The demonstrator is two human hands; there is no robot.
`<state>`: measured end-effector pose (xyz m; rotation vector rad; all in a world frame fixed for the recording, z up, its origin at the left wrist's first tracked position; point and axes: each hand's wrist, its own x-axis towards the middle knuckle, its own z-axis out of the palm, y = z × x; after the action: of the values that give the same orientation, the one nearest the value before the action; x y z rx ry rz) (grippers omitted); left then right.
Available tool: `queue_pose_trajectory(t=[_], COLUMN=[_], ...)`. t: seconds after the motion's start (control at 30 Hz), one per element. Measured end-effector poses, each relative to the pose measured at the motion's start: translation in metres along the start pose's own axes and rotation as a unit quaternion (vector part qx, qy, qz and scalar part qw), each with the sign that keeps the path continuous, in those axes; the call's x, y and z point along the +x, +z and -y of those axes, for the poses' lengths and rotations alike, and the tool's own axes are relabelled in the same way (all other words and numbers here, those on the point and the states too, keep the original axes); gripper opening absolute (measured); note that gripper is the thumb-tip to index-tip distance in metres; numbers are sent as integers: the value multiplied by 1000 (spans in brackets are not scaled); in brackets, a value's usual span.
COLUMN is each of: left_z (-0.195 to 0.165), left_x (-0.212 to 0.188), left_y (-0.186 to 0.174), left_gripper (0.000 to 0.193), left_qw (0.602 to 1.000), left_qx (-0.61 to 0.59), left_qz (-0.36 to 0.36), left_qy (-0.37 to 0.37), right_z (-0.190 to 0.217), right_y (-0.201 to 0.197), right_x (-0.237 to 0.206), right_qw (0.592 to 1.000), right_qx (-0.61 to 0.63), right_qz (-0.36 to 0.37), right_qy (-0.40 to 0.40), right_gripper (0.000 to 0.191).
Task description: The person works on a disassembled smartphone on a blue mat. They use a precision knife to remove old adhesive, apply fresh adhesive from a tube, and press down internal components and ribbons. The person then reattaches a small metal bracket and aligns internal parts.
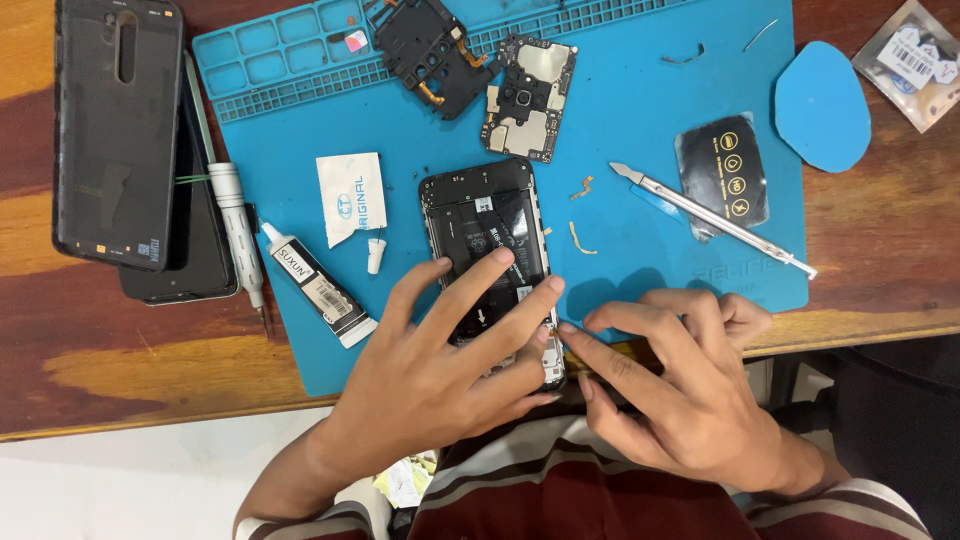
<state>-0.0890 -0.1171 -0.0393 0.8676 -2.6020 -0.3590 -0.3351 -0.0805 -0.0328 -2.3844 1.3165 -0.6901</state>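
An opened black phone (pixel 482 225) with its back removed lies upright on the blue repair mat (pixel 640 100). My left hand (pixel 440 370) rests flat on the phone's lower half, fingers spread over the battery area. My right hand (pixel 675 385) is at the phone's bottom right corner, index fingertip touching its edge near the mat's front rim. A thin yellowish strip (pixel 615 355) lies under my right fingers; whether they hold it I cannot tell.
A circuit board (pixel 527 95) and black inner frame (pixel 428 50) lie at the mat's top. A glue tube (pixel 315 285) and its cap (pixel 375 255), white packet (pixel 350 195), metal blade tool (pixel 715 220), screwdriver (pixel 238 230), blue pick (pixel 822 105), black sticker (pixel 722 172), two back covers (pixel 115 135).
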Motion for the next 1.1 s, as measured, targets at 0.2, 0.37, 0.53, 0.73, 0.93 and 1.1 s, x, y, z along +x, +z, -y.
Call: queue_pose_trajectory(t=[0.2,0.37,0.53,0.73,0.93,1.1], left_z=[-1,0,-1,4,1,0], left_x=[-2,-2,-1,4,7,8], left_y=[0,1,-2,-9,-8,-6], left_gripper=[35,33,25,35,38,41], left_qw=[1000,1000,999,998,996,996], left_qx=[0,20,30,-35,-59,-59], left_qz=[-1,-3,3,23,28,29], left_qy=[2,20,36,51,62,67], right_z=[0,-1,-1,10,11,9], right_y=[-3,-4,-7,-6,-12,-11], right_x=[1,1,1,2,-3,-8], right_qw=[1000,999,998,998,994,998], right_qx=[4,15,36,20,78,44], right_qz=[25,43,57,44,28,23], right_qy=[-2,0,5,28,70,37], right_gripper=[39,43,43,41,39,34])
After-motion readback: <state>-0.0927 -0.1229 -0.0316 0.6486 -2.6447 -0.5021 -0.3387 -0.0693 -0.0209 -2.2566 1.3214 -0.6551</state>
